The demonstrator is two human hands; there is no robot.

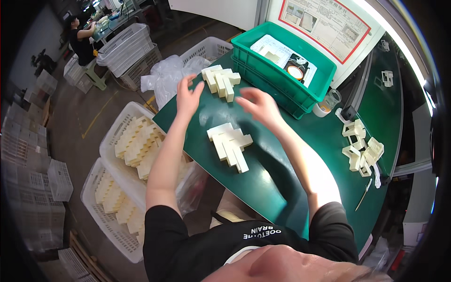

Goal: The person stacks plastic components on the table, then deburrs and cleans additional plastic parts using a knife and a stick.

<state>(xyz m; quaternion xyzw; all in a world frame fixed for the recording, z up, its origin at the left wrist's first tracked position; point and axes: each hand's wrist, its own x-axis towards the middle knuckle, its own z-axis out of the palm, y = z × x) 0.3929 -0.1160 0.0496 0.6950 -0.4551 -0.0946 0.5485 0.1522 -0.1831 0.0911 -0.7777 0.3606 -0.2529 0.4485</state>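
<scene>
Below a printed sheet [324, 27], left hand [189, 97] and right hand [261, 107] — fingers parted — flank cream blocks [219, 81]

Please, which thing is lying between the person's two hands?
In the head view, the farther cluster of cream blocks lies between the left hand and the right hand.

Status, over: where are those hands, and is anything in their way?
Left hand, right hand: open, empty, flanking far cream blocks. Nearer cream blocks on green table. Green bin beyond, seemingly not obstructing.
</scene>
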